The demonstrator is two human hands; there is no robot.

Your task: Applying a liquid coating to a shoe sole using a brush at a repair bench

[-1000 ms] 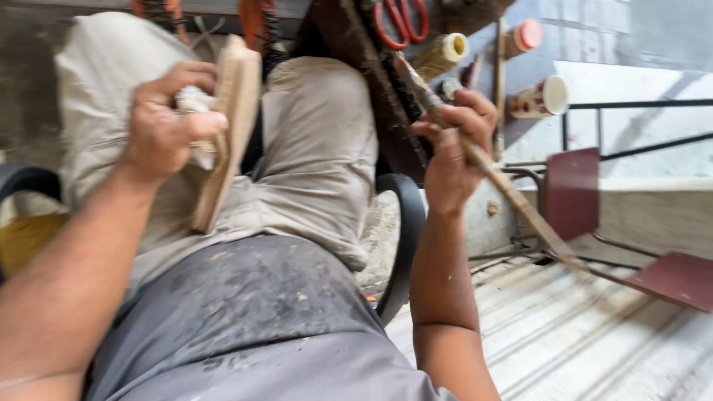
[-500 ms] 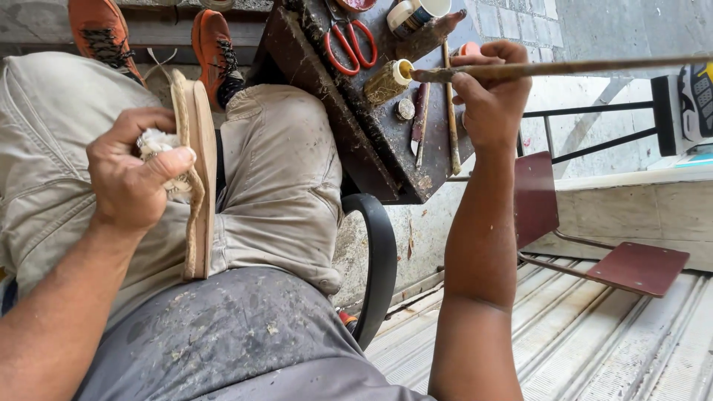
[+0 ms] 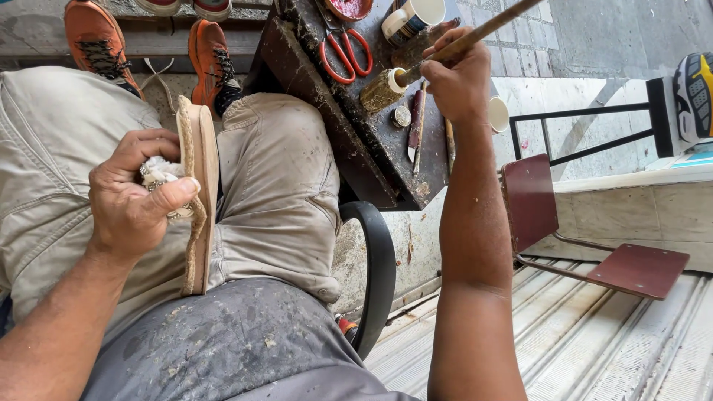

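Clutching a sandal, left hand hides its strap; right hand pinches a frame-cropped stick.

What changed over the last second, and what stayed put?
The right hand carried the long stick up from the side and now dips its tip into the small jar on the dark workbench. The left hand keeps the sandal edge-up on the lap.

A rough woven-edged sandal sole, matt tan; a wooden brush handle; a grimy dark workbench; glossy red-handled metal scissors; creased beige cloth trousers.
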